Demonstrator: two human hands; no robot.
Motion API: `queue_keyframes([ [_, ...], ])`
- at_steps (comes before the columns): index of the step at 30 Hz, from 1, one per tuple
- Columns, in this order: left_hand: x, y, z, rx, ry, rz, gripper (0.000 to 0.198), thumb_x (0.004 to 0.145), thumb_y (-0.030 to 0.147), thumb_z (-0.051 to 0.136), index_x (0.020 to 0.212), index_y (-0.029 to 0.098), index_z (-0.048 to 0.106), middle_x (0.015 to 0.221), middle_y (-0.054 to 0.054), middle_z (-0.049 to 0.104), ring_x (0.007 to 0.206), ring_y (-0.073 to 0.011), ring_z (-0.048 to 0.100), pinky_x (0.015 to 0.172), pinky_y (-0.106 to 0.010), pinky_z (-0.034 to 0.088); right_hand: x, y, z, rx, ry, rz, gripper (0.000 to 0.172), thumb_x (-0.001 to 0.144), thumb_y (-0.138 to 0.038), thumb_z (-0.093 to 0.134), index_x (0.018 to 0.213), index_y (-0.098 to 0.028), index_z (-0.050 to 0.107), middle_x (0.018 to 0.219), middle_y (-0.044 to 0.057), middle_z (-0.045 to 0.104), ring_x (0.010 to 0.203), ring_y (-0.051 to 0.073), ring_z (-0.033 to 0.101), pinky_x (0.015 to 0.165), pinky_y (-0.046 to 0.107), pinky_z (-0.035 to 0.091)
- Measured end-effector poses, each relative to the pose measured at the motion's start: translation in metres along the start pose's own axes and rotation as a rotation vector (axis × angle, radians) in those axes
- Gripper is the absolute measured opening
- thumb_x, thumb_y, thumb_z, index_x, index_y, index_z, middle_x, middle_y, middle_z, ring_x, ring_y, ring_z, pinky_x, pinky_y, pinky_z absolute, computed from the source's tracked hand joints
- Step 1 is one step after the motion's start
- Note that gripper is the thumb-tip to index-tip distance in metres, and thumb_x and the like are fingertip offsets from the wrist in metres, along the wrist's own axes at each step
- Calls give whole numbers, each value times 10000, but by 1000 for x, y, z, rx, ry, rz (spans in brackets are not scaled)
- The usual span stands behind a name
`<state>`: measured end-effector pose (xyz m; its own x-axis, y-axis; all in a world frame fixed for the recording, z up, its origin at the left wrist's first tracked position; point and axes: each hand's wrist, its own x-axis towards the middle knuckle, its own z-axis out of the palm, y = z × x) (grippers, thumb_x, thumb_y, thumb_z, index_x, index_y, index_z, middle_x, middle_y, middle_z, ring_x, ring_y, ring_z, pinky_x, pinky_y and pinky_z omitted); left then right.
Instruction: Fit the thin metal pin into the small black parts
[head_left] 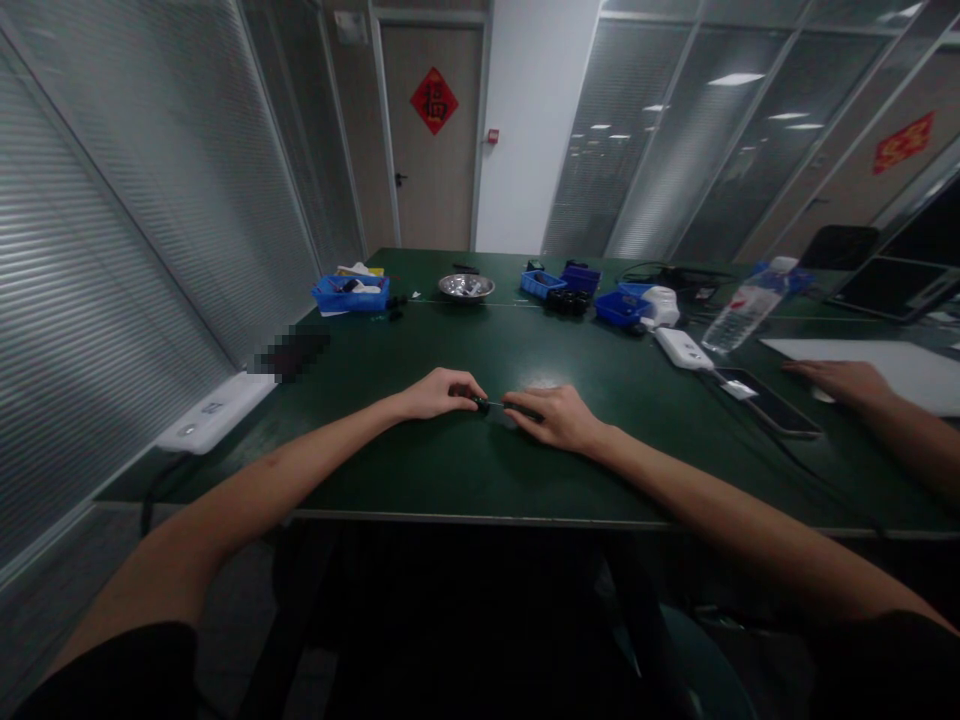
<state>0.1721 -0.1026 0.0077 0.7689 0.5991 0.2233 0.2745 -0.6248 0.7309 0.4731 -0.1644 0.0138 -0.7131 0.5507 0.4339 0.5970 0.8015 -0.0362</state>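
Observation:
Over the middle of the green table (450, 470), my left hand (442, 393) is closed on a small dark part (481, 404). My right hand (553, 415) is wrapped round the dark handle of a screwdriver-like tool (532, 411). The tool's thin metal shaft points left and its tip meets the small part, between the two hands. Fine details of the part are too small to make out.
Farther back are a blue basket (351, 294), a metal bowl (466, 289) and blue trays (622, 307). To the right are a water bottle (748, 305), a phone (769, 402), a white power strip (682, 349) and another person's hand (844, 381). Another power strip (217, 412) lies left.

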Motion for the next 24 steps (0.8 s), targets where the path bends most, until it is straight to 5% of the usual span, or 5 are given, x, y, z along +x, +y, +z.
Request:
queue_keyframes([
  [10, 2, 2, 2, -74, -71, 81, 288, 989, 321, 721, 1248, 207, 776, 1191, -94, 730, 1077, -211, 668, 929, -339, 487, 3, -2, 4, -3, 2, -23, 366, 1123, -411, 477, 1367, -214, 665, 1036, 87, 785, 819, 190, 728, 715, 290, 507],
  [17, 2, 3, 1, -5, -60, 17, 381, 977, 351, 727, 1333, 214, 732, 1113, -78, 724, 864, -175, 613, 774, -308, 464, 2, -4, 3, 12, 39, 27, 353, 1102, -416, 503, 1307, -223, 716, 1002, 74, 803, 775, 188, 730, 695, 290, 500],
  [24, 0, 4, 1, 18, -3, 10, 292, 959, 329, 741, 1213, 188, 763, 1089, -73, 717, 828, -163, 592, 766, -311, 468, 1, -7, -4, 36, 32, 28, 360, 1084, -410, 511, 1255, -209, 756, 945, 68, 805, 701, 178, 703, 641, 292, 465],
])
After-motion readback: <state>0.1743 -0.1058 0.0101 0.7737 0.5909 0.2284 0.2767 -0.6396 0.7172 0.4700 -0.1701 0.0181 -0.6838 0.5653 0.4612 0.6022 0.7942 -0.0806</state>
